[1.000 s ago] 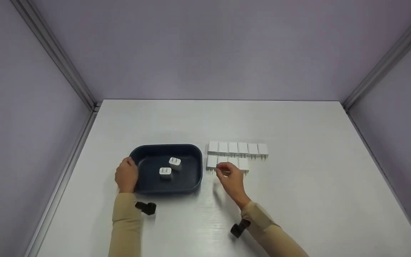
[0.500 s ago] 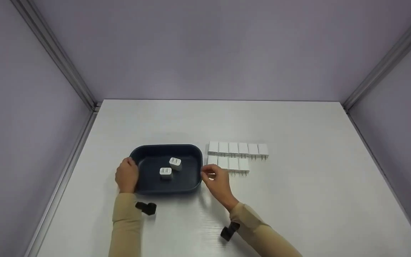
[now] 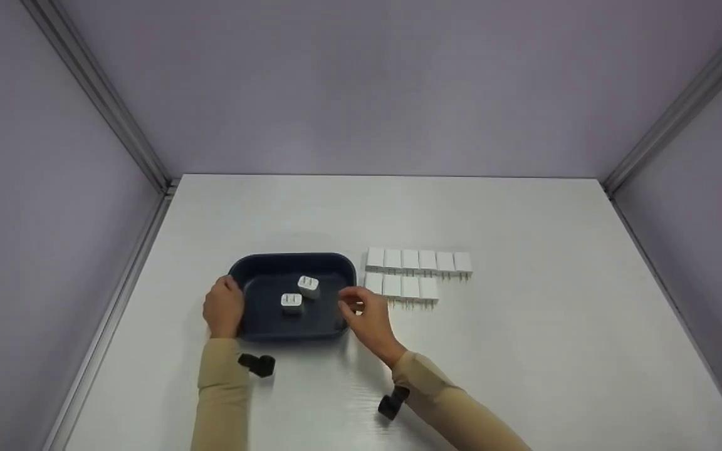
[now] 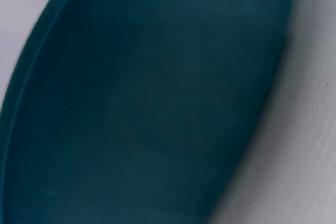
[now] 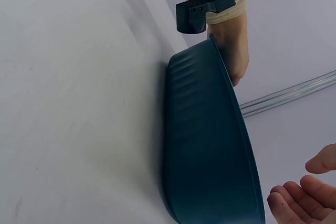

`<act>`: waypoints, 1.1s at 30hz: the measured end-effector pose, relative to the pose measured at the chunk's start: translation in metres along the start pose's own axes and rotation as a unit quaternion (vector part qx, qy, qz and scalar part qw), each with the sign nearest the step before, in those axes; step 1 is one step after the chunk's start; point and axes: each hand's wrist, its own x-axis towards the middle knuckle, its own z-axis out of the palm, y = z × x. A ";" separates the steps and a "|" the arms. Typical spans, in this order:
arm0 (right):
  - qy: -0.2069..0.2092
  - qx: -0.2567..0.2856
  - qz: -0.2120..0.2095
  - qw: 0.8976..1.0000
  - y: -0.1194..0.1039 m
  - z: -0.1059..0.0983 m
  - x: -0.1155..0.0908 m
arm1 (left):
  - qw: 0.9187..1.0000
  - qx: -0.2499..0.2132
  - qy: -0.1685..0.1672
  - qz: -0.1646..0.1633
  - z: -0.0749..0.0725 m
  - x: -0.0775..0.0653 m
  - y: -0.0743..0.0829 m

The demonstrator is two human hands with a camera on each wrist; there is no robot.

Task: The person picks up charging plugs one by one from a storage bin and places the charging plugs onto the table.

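Note:
A dark blue tray point(image 3: 261, 329) lies on the table with two white plug adapters point(image 3: 291, 304) inside, prongs upward. My left hand point(image 3: 222, 308) grips its left rim; the right wrist view also shows this left hand point(image 5: 233, 51) at the rim. At the opposite side, my right hand point(image 3: 368, 319) reaches over the right rim with fingers loosely bent. In the right wrist view its thumb and fingers point(image 5: 310, 195) stand apart, and nothing shows between them. Two rows of white plug adapters point(image 3: 410, 287) lie right of the tray, prongs toward me.
A white table point(image 3: 524, 351) carries everything, bounded by pale walls point(image 3: 361, 88) with metal corner rails point(image 3: 94, 94). Black wrist cameras point(image 3: 256, 364) sit on both sleeves. The left wrist view is filled mostly by the tray's blue wall point(image 4: 157, 98).
My right hand has moved left from over the front row of plug adapters to the tray's right rim. My left hand and the tray have stayed put.

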 end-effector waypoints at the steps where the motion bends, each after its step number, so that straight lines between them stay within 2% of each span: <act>1: -0.002 0.004 0.001 1.000 0.000 0.001 0.000 | 1.000 0.000 0.001 0.000 0.000 0.000 0.000; 7: -0.022 0.023 0.019 0.999 -0.001 0.007 0.003 | 1.000 -0.002 0.002 0.004 0.000 -0.002 0.001; 13: -0.046 0.001 0.041 0.998 0.001 0.011 0.009 | 1.000 -0.001 -0.002 0.002 -0.002 -0.003 0.002; 20: -0.039 -0.008 0.054 0.998 0.001 0.014 0.016 | 1.000 0.002 -0.001 0.003 -0.002 -0.003 0.001; 28: -0.066 -0.015 0.078 0.995 -0.005 0.022 0.024 | 1.000 0.012 -0.007 -0.001 -0.002 -0.002 0.000; 33: -0.068 -0.019 0.093 0.993 -0.004 0.027 0.031 | 1.000 0.014 -0.007 0.003 -0.002 -0.002 0.000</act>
